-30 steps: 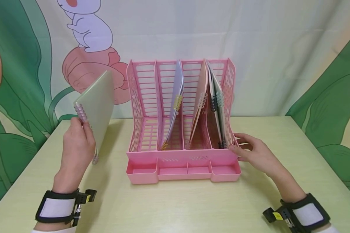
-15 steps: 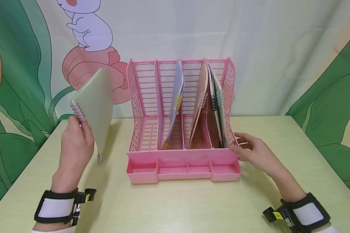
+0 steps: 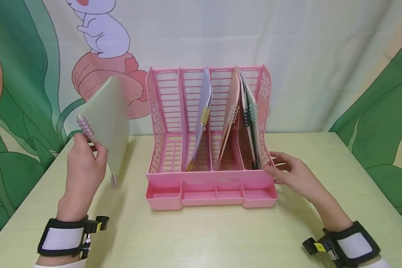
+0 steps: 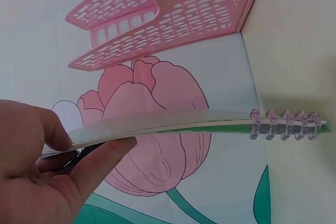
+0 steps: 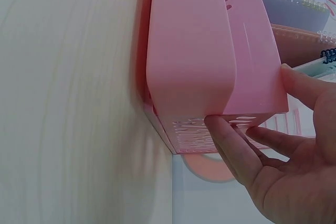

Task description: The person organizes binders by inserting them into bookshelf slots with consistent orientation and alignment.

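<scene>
My left hand [image 3: 85,163] pinches a pale green ring-bound notebook [image 3: 108,111] by its bound edge, left of the pink file organizer [image 3: 195,176]. The notebook stands upright on edge, its lilac rings [image 3: 86,126] facing me. In the left wrist view, thumb and fingers press its thin edge from both sides, and clear lower rings [image 4: 285,124] show close to the table. At the organizer's front right corner, my right hand [image 3: 293,175] grips the wall, thumb at the front edge and fingers against the perforated side [image 5: 194,135].
Within the organizer, a lavender notebook [image 3: 203,93] leans in the second slot and a pinkish one [image 3: 230,96] in the third. Dark-ringed and green-ringed notebooks [image 3: 253,126] share the right slot. Small trays [image 3: 197,203] line its front. A printed curtain [image 3: 308,74] hangs behind the table [image 3: 214,238].
My left hand has shifted slightly left with the green notebook, whose ringed edge has swung left and shows more of the cover. My right hand and the organizer have stayed put.
</scene>
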